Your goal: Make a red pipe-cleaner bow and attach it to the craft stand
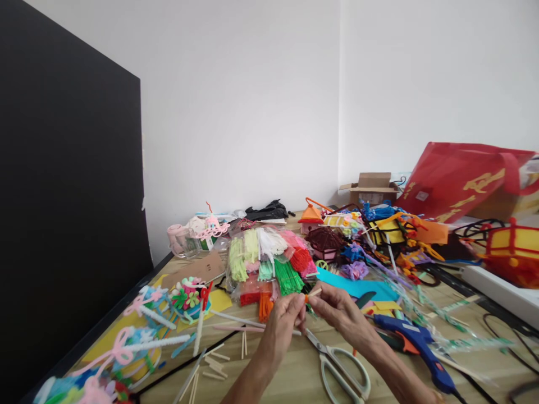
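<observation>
Over the middle of the table, my left hand (285,315) and my right hand (337,310) meet with fingertips pinched together. A short pale wooden stick (315,292) sticks out between them, and my right hand grips it. Around its end is a small piece of orange pipe cleaner (306,298), pinched by my left fingers; the fingers partly hide both. Just below my hands lie scissors (337,365) with light grey handles. A blue glue gun (416,342) rests beside my right forearm.
Bundles of colored pipe cleaners (269,252) are heaped behind my hands. Cut sticks (215,365) and flowered pipe-cleaner pieces (138,336) lie to the left. Finished lantern-like crafts (387,230), a red bag (458,179) and a cardboard box (373,188) stand at the right. A black panel (71,185) rises at the left.
</observation>
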A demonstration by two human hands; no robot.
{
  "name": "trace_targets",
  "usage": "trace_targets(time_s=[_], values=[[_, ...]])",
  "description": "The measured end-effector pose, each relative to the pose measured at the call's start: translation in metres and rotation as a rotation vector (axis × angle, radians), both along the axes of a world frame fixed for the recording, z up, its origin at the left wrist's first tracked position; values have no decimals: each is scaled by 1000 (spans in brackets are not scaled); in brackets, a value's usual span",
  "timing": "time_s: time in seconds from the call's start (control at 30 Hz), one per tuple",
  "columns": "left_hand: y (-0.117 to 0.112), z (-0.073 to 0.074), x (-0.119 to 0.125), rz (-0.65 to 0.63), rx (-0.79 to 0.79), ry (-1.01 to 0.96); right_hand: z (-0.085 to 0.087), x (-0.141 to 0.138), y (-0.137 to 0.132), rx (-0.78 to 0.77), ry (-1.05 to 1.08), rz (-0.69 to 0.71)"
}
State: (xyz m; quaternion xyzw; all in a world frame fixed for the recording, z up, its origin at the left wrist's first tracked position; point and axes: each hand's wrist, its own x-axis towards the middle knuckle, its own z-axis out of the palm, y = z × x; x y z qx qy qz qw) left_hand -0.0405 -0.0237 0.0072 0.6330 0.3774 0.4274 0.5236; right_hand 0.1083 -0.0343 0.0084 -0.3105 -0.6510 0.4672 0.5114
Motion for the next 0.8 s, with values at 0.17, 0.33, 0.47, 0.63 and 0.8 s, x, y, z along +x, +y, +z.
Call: trace_targets(time_s=[0.17,0.33,0.47,0.63,0.8], values=[[0,-6,-3,320,718,459,-11,-5,2,-168,150,33],[5,-1,-12,192,689,403,-4,-4,0,-59,72,-26],[9,3,-14,-82,6,1,5,0,-2,82,-67,-98],[10,0,-10,-340,-465,-280,-2,2,0,92,-93,-90],[9,3,-9,-317,-367,-295,-3,1,0,75,-70,-53]])
